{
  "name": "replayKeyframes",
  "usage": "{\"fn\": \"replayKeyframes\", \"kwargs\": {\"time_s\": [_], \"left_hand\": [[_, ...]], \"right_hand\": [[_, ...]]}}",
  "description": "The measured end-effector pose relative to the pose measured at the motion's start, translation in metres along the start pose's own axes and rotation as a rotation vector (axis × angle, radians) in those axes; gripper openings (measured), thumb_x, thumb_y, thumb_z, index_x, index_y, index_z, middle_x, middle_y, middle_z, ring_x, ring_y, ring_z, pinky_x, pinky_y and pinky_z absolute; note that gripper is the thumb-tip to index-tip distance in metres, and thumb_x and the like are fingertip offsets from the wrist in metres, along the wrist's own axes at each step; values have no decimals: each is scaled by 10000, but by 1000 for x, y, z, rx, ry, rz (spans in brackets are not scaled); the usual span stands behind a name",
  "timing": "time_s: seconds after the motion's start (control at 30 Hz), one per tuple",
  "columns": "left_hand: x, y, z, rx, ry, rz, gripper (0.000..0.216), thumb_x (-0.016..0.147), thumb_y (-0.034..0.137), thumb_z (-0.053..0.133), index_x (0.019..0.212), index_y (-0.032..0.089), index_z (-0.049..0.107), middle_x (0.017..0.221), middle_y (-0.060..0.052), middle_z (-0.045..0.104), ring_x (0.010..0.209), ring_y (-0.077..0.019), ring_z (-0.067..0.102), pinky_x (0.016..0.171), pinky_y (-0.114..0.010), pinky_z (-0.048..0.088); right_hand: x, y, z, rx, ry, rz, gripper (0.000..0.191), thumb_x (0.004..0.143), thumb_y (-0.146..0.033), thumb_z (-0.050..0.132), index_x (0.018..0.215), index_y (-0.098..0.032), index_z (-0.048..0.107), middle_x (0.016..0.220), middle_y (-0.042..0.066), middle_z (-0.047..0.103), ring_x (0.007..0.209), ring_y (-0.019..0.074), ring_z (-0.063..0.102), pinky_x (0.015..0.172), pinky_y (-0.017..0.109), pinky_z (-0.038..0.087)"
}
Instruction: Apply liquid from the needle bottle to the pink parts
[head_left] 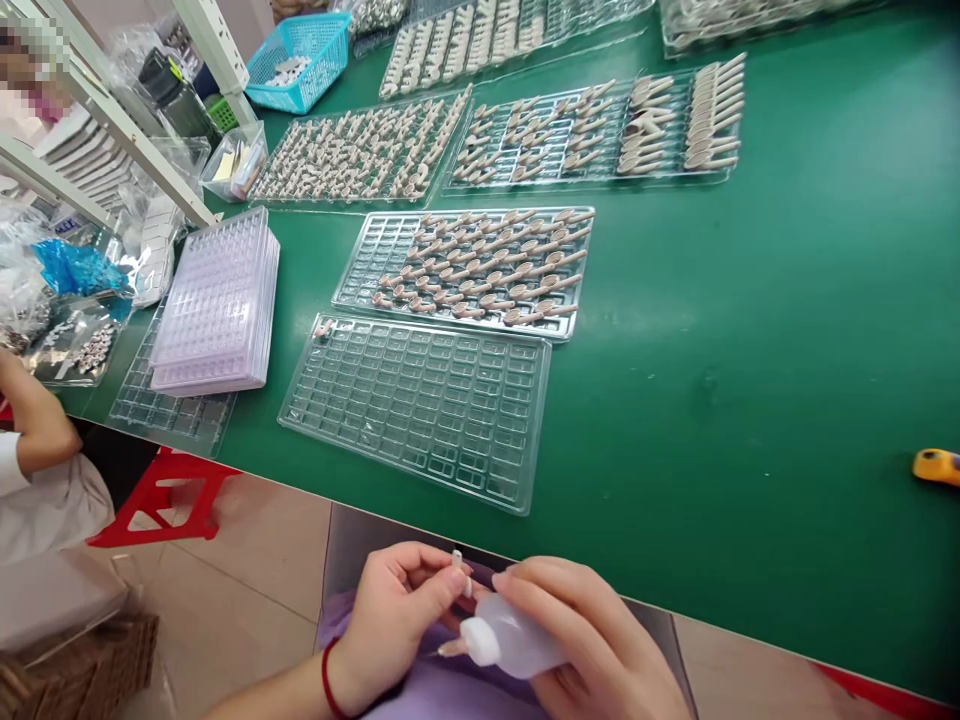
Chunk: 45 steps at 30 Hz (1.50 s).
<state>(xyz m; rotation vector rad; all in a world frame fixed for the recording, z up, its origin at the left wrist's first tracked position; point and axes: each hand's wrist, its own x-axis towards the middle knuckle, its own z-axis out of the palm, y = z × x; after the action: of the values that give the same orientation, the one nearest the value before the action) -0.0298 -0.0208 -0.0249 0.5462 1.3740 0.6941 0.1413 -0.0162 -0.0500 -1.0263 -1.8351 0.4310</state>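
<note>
My left hand (394, 615) is closed in a pinch on a small white part (457, 560), held upright below the table's front edge. My right hand (592, 640) is wrapped round a small translucent white plastic bottle (510, 637), whose nozzle points left toward the left hand's fingers. Both hands are over my lap, just in front of the green table (750, 330). The nearest thing on the table is an empty clear plastic compartment tray (420, 405).
Behind the empty tray lies a tray half filled with beige parts (480, 270), with more filled trays (592, 130) further back. A stack of lilac trays (221, 305) sits left. A blue basket (300, 60), a red stool (161, 495), another person's arm (34, 420) and a yellow tool (937, 466) are around.
</note>
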Motion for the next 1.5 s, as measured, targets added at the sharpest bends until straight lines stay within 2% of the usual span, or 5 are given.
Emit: {"fn": "replayKeyframes", "kwargs": {"time_s": [0.13,0.37,0.7,1.13,1.5], "left_hand": [[8,0,3,-58,48,-33,450,573,524,861,692,116,710,621,-44,712,512,-98,585,498,-192,459],[11,0,5,-68,37,-26,435,568,527,855,668,128,714,506,10,615,466,-92,505,481,-212,417],[13,3,5,-16,57,4,399,592,496,838,622,123,700,560,-30,664,470,-99,512,457,-213,400],[15,9,5,52,78,16,290,595,389,816,582,127,692,540,-35,658,481,-118,533,462,-222,407],[16,1,6,-16,109,46,269,609,365,825,593,125,705,548,-35,672,483,-113,541,453,-211,404]], "right_hand": [[0,4,5,-103,35,-80,294,815,23,494,987,-179,620,885,58,661,829,161,626,756,318,527],[-3,6,9,-119,64,-72,262,799,30,525,953,-163,610,890,68,631,829,171,598,741,334,502],[-2,4,11,-116,71,-45,274,799,26,528,959,-183,606,889,60,633,826,169,598,740,333,495],[-2,3,13,-126,65,-19,258,797,13,539,957,-175,612,867,60,654,806,172,607,750,344,481],[0,0,12,-134,65,-8,261,809,20,513,965,-170,601,864,61,649,812,166,601,751,346,475]]}}
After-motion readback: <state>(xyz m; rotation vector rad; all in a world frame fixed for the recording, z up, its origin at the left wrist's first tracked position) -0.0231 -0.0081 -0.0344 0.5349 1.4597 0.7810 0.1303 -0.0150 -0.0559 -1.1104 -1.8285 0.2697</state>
